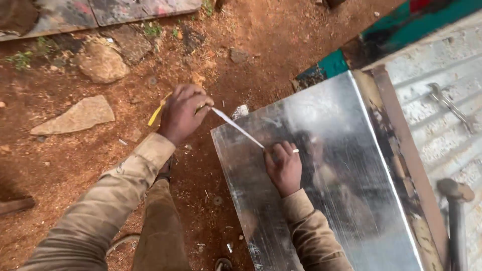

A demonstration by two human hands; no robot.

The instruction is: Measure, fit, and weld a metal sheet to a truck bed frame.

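Both sleeves, tan and dusty, reach out from the bottom of the head view. On the right, the right hand (284, 168) presses flat-fisted on a shiny metal sheet (341, 165), near its upper left corner, pinning the end of a white measuring tape (237, 128) under its fingers. From there the tape runs taut up and left past the sheet's edge to the left hand (184, 112), which is clenched around the yellow tape case (156, 114) over red dirt. Flat stones (75, 117) lie on the ground farther left. A hammer (456, 200) rests beyond the sheet's right edge.
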